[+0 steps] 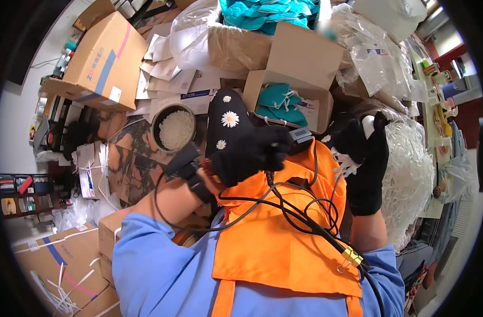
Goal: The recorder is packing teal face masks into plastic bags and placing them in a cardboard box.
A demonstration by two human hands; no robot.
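Note:
Both hands wear black gloves. My left hand [252, 154] is closed above my lap, its fingertips bunched and a little blurred; what they hold, if anything, is hidden. My right hand [367, 164] is curled round white elastic cords [346, 162], whose loops hang out on its left side. A smooth white rounded thing [368, 126] shows between its fingers; I cannot make out its kind. Ahead, an open cardboard box [305, 50] contains teal cloth pieces [278, 104] with white cords. Beside my right hand lies a big heap of white cords [405, 179].
A round pot [155, 127] of small white pieces stands by my left knee. Farther off, a plastic-lined box [225, 50] is heaped with teal pieces [270, 13]. Cartons [106, 63] stand left. Black cables [305, 214] cross my orange apron [283, 259].

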